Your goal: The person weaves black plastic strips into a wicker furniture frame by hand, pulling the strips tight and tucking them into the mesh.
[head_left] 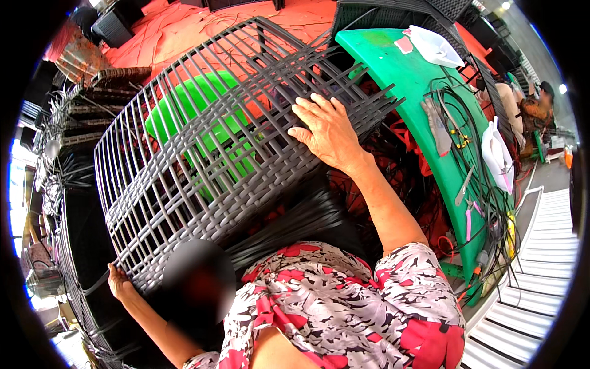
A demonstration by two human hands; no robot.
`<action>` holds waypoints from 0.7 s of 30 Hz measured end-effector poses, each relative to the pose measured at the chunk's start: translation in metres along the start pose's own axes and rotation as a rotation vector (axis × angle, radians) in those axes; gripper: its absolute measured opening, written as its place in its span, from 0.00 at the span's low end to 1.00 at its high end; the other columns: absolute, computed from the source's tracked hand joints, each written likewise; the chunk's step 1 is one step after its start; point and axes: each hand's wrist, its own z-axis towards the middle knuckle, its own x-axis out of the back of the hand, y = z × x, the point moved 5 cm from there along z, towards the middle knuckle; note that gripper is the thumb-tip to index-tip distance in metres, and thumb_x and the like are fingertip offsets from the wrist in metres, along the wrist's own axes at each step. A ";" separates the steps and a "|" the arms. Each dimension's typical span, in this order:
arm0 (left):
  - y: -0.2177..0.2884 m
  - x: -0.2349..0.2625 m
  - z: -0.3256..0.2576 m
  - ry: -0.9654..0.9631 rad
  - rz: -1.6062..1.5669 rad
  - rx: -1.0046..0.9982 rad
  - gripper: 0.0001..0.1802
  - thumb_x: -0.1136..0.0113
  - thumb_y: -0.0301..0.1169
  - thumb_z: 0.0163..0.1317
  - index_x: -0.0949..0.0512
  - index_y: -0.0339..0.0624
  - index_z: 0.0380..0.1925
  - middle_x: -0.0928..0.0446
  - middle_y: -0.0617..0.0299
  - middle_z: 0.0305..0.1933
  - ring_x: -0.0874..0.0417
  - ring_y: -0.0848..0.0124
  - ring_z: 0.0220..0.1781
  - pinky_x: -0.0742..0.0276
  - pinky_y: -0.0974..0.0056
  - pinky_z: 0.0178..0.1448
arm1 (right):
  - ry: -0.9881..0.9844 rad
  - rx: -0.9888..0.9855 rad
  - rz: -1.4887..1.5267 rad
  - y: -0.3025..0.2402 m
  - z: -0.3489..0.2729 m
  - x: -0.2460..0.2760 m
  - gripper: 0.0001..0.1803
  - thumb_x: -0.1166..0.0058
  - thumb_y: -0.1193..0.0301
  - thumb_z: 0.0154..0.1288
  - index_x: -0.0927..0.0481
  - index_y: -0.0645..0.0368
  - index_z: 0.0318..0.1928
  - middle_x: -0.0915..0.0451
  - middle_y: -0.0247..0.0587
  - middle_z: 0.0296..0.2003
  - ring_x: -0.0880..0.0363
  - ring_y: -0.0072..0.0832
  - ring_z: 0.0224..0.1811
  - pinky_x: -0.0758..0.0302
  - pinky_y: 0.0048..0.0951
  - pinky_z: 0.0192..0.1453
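A large dark-grey woven wicker frame lies tilted across in front of me. Its lower band is tightly woven; bare rods and a crossing band of strips show above. My right hand lies on the right part of the weave, fingers stretched and thumb apart. At the frame's lower left corner, my left hand is closed on a flat grey plastic strip, whose loose length runs off to the left. Loose strip ends stick out past the frame's right side.
A green table at the right bears white containers, a glove, pink-handled scissors and a tangle of black strips. A bright green chair shows through the rods. Stacked wicker pieces stand left; a person sits far right.
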 end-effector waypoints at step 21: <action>0.033 -0.047 -0.120 -0.004 0.104 -0.184 0.18 0.47 0.20 0.46 0.40 0.48 0.06 0.41 0.68 0.08 0.45 0.74 0.08 0.55 0.67 0.14 | -0.178 0.043 0.022 0.008 -0.002 0.010 0.18 0.51 0.64 0.62 0.25 0.59 0.50 0.30 0.45 0.56 0.37 0.41 0.61 0.47 0.47 0.65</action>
